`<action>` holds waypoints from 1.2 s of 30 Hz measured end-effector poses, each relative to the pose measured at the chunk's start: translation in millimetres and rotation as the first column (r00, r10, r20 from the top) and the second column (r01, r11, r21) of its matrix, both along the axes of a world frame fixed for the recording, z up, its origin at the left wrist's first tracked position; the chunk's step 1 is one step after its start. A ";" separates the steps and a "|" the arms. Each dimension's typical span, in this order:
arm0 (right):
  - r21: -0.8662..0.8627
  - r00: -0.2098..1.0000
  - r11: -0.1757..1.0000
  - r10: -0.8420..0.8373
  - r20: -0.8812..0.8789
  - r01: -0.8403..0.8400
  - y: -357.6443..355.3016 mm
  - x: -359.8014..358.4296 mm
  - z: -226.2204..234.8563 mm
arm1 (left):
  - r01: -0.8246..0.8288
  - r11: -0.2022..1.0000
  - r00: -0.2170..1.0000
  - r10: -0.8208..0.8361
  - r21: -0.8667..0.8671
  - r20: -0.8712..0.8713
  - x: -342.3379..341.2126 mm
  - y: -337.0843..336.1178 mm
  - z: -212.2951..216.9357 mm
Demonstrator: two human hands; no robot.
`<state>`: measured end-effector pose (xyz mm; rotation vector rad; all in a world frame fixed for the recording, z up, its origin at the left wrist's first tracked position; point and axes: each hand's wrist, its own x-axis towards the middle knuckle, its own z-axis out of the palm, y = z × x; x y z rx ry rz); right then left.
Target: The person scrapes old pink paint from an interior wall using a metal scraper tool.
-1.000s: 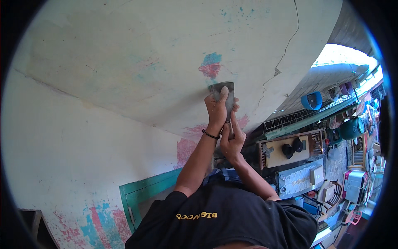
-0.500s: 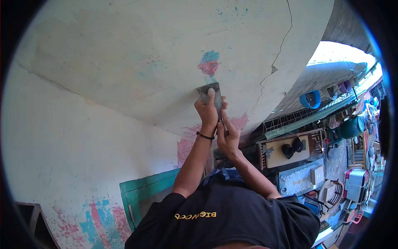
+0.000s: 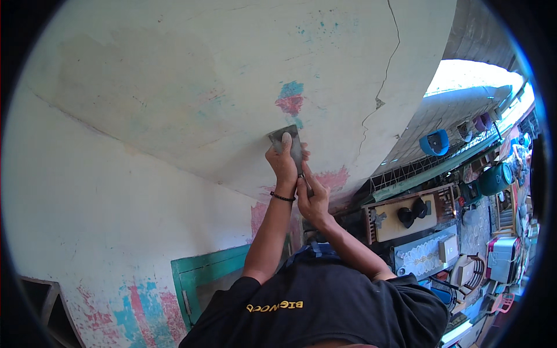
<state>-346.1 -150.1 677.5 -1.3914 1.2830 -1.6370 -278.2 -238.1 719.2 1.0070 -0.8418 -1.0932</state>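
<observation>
A wide grey metal scraper (image 3: 296,149) lies against the pale wall (image 3: 174,87), just below a blue and pink paint patch (image 3: 290,97). My left hand (image 3: 282,167), with a dark beaded bracelet at the wrist, grips the blade, thumb laid along its face and fingers round its right side. Beneath it, my right hand (image 3: 314,200) is closed round the scraper's lower end, its index finger stretched up along the tool. Most of the handle is hidden by my right hand. The blade leans with its top edge to the left.
A long crack (image 3: 380,103) runs down the wall on the right. Below my left arm is a green frame (image 3: 217,262). At right stand a wooden bench (image 3: 383,228) with dark items on it, a patterned-cloth table (image 3: 409,258), chairs, a blue bucket (image 3: 434,142) and a green barrel (image 3: 495,178).
The scraper has tilted further, its top edge swinging left, and both hands have shifted slightly left with it. The whole view has moved a little. Both hands keep their hold.
</observation>
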 end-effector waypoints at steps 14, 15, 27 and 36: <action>-0.025 1.000 0.999 0.027 -0.001 -0.027 0.0 -4.2 -3.7 | -0.039 0.999 0.996 0.039 0.005 -0.077 -1.1 -0.2 -4.6; -0.005 0.999 0.999 0.032 0.003 -0.032 0.0 -3.6 -4.1 | -0.032 0.999 0.998 0.032 0.015 -0.051 0.1 1.1 -5.0; -0.037 0.999 0.999 0.004 0.032 -0.003 0.0 -2.7 -7.6 | -0.047 0.999 0.998 0.048 0.019 -0.031 -1.4 1.9 -15.4; -0.014 0.999 0.999 0.034 0.025 -0.034 -13.3 -9.3 0.8 | -0.003 1.000 1.000 0.002 -0.026 -0.019 -4.8 -5.0 9.5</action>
